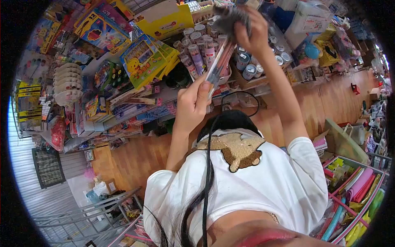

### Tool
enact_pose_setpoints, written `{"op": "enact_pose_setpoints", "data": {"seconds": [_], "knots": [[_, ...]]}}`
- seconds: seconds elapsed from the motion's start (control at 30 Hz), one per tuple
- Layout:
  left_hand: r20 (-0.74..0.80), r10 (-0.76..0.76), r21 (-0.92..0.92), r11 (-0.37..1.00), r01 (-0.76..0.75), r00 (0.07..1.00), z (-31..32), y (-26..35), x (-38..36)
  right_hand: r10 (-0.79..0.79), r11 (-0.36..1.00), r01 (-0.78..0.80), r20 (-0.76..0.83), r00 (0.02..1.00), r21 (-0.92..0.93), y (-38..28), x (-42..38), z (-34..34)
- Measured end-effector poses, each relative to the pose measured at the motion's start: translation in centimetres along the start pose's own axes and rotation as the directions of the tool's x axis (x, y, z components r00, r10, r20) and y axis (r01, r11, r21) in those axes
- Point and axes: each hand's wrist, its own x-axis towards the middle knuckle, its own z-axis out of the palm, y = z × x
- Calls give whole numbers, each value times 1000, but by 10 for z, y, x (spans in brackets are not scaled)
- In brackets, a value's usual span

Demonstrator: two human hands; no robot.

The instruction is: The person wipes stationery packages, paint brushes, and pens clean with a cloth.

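Note:
My left hand (192, 103) is closed around the lower end of a narrow, clear-fronted pack (215, 74) of long thin items, thumb on its front. The pack tilts up to the right. In my right hand (254, 32) a dark grey cloth (230, 21) is bunched up, right at the pack's upper end and partly covering it. Behind the pack stand several clear tubes of pencils (197, 57) on the shelf. Jars with pale lids (249, 71) sit below my right wrist.
Yellow-green boxes with a cartoon chick (142, 61) and a yellow carton (164, 22) crowd the shelf at left. White palettes (68, 84) hang at far left. A rack of coloured rolls (360, 185) stands at lower right. A black cable (210, 148) runs down my front.

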Motion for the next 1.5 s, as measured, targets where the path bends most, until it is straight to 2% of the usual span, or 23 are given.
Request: {"op": "enact_pose_setpoints", "data": {"seconds": [0.1, 0.17, 0.2, 0.27, 0.43, 0.47, 0.5, 0.53, 0.57, 0.6, 0.7, 0.73, 0.77, 0.8, 0.83, 0.87, 0.9, 0.97, 1.1, 1.3, 1.43, 1.47, 1.5], "knots": [[-14, -57, -51, 997, 56, 998, 0, -4, -5, 84, 996, -87, 93, 992, 25, -1, -3, -9], [-25, -73, 6, 997, 74, 997, -2, -3, -2, 93, 996, -93, 7, 996, 14, -37, -20, 0], [-30, -87, 34, 995, 88, 996, -4, -2, -3, 151, 986, -158, 135, 979, 44, -65, -19, -1], [59, -97, 153, 984, 87, 993, -17, -6, -3, 82, 993, -97, 210, 974, 62, -89, -17, -2], [234, 23, 364, 925, -109, 972, -41, 5, 2, 96, 994, -111, 373, 923, 20, -108, -9, -16], [296, -66, 355, 934, -45, 953, -49, 5, 3, 104, 994, -111, 415, 904, -7, -107, -11, -19], [249, -12, 271, 961, -58, 968, -48, 3, 4, 114, 993, -111, 457, 882, -33, -108, -13, -22], [196, 38, 186, 980, -75, 980, -46, 1, 5, 155, 987, -159, 341, 927, -17, -103, -15, -20], [136, 85, 102, 990, -99, 987, -45, 0, 5, 267, 963, -258, 356, 896, -74, -100, -15, -21], [93, 35, -35, 999, -31, 995, -45, -2, 2, 375, 927, -352, 364, 853, -132, -98, -14, -23], [-119, 318, -166, 928, -334, 941, -9, -28, 13, 554, 826, -552, 346, 757, -116, -109, -19, -15], [-46, 246, -311, 917, -248, 968, 2, -24, 14, 590, 787, -614, 372, 717, -66, -118, -20, -10], [-230, 69, -368, 917, -152, 971, 21, -34, 10, 622, 739, -674, 402, 672, -17, -127, -20, -7], [-298, 130, -318, 920, -227, 946, 24, -30, 18, 651, 622, -776, 481, 588, 106, -136, -20, -6], [-362, 192, -263, 918, -297, 912, 26, -21, 29, 636, 423, -868, 597, 489, 261, -140, -19, -6], [-449, 282, -55, 939, -341, 848, 28, -14, 38, 616, 250, -892, 649, 446, 376, -143, -25, -4], [-448, 215, -174, 931, -321, 868, 27, -12, 43, 584, 62, -882, 700, 411, 466, -145, -31, -1], [-424, 80, -405, 874, -268, 902, 21, -12, 50, 514, -47, -927, 804, 298, 373, -139, -41, -8], [-433, -105, -523, 838, -154, 895, -5, 3, 61, 316, -317, -932, 946, 68, 173, -141, -43, -41], [-594, -139, -498, 837, -226, 793, -57, -9, 75, 259, -438, -891, 966, 1, 118, -147, -76, -79], [-730, -140, -423, 861, -282, 669, -118, -17, 72, 370, -346, -938, 922, -112, 25, -132, -112, -116], [-712, -112, -454, 826, -333, 694, -130, -18, 68, 395, -321, -947, 907, -142, -8, -124, -119, -122], [-694, -80, -482, 790, -379, 716, -137, -11, 65, 537, -381, -922, 829, -155, 74, -116, -119, -124]]}}
